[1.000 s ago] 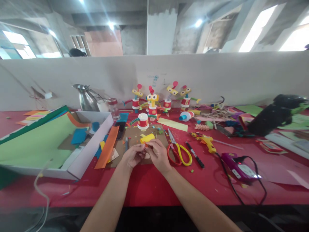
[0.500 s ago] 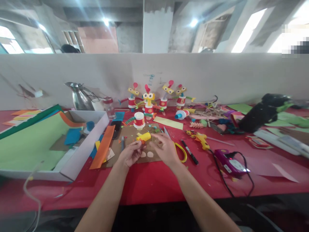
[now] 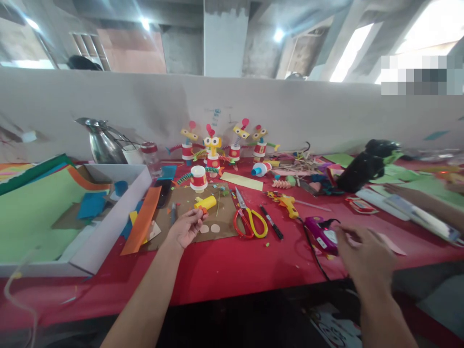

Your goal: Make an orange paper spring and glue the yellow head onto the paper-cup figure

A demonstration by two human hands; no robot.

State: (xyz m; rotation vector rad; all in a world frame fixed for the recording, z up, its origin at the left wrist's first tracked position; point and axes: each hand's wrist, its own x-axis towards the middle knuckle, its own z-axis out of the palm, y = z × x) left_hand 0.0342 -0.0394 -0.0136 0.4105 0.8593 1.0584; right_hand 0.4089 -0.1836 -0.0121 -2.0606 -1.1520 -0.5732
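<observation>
My left hand (image 3: pixel 188 228) is closed over the cardboard sheet (image 3: pixel 229 223), its fingertips pinching a small orange piece (image 3: pixel 203 210). A yellow paper tube (image 3: pixel 206 202) sits right above those fingertips, against the orange piece. Off to the right, my right hand (image 3: pixel 368 256) hovers beside a purple power socket (image 3: pixel 321 234) with a black cord; its partly blurred fingers look bent and apart, and I see nothing held. Two pale ovals (image 3: pixel 215 228) lie on the cardboard. A red-and-white paper cup with green spring arms (image 3: pixel 198 180) stands behind the tube.
Scissors (image 3: pixel 250 217), a black marker (image 3: pixel 271 222) and a yellow glue gun (image 3: pixel 289 205) lie right of the cardboard. Several cup figures (image 3: pixel 212 157) stand at the back. A white box (image 3: pixel 119 212) of coloured paper is at left, a steel jug (image 3: pixel 103 145) behind it.
My right hand has left the yellow tube and moved right to the purple socket, uncovering the scissors. My left hand keeps the orange piece. The view has turned slightly right.
</observation>
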